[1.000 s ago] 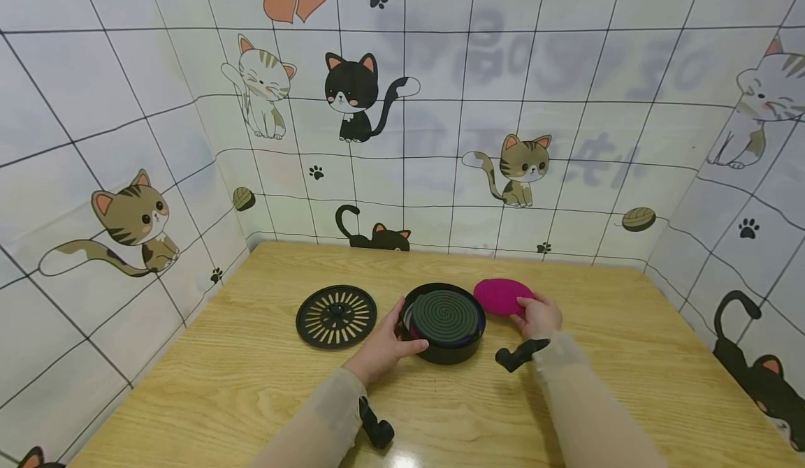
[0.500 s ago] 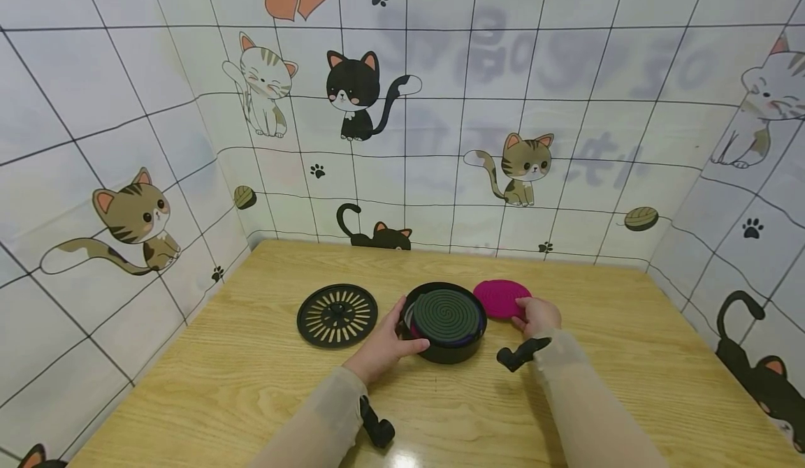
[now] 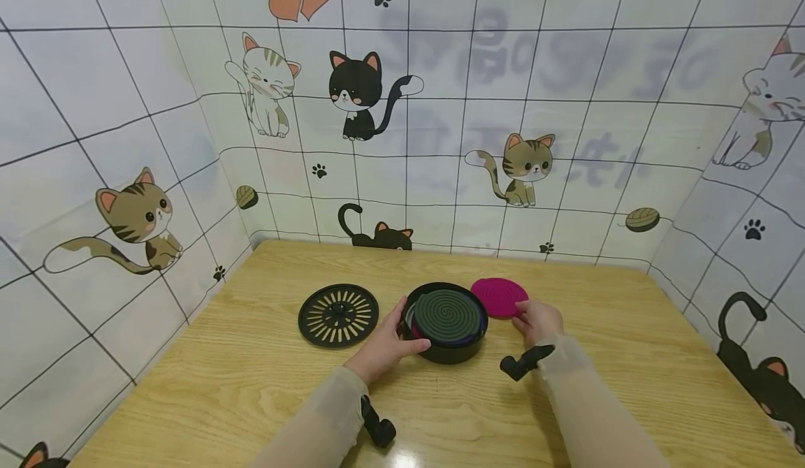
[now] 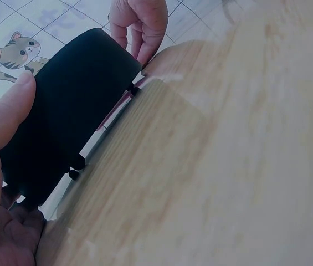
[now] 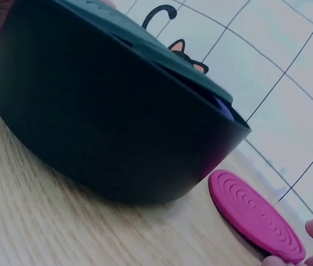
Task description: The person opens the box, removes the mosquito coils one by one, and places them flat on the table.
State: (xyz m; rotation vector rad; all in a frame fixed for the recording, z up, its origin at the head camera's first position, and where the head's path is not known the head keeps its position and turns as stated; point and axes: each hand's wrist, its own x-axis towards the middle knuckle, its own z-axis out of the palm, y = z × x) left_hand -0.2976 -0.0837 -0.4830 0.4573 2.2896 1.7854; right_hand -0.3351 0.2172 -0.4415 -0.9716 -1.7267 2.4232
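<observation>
A round black container (image 3: 449, 354) stands mid-table, with a dark green spiral disc (image 3: 446, 316) on top inside it. Purple and pink edges show under that disc. My left hand (image 3: 386, 346) grips the container's left side, thumb along the front; in the left wrist view its thumb (image 4: 12, 111) and fingers span the wall. To the right, a pink round disc (image 3: 499, 297) with ring grooves lies low at the tabletop. My right hand (image 3: 542, 321) pinches its near right edge. In the right wrist view only fingertips (image 5: 281, 260) show at the disc's edge (image 5: 256, 213).
A black slotted lid (image 3: 338, 309) with a central knob lies left of the container. The wooden table (image 3: 434, 412) meets cat-print walls (image 3: 434, 174) behind and at both sides.
The pink disc has come down flatter and slid slightly left with my right hand. My left hand stays on the container.
</observation>
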